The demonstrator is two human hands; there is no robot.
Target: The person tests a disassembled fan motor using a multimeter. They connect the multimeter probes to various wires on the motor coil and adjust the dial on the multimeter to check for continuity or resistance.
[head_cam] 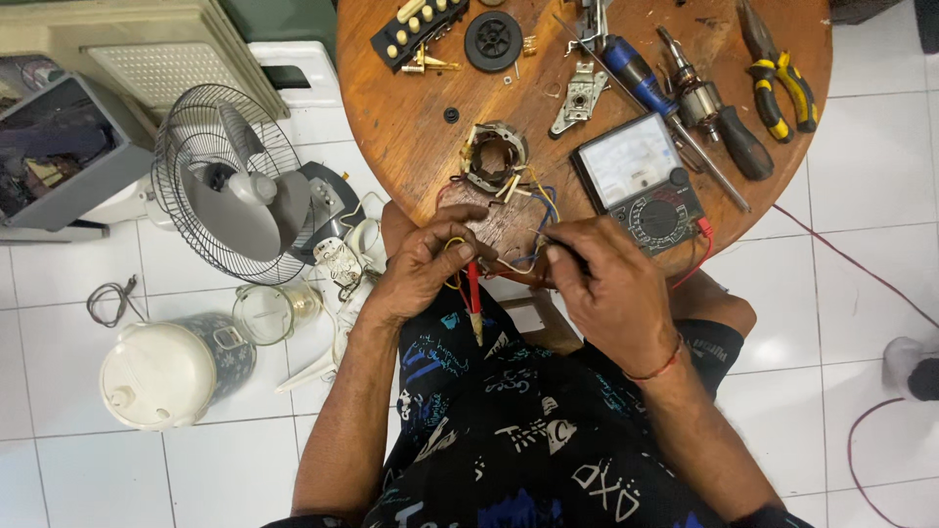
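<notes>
Fan in grey wire cage stands on the floor, left. Your left hand pinches the red probe and yellow wire; copper-wound motor stator sits just above on the round wooden table. Your right hand pinches wires closed, beside the grey analogue multimeter.
</notes>
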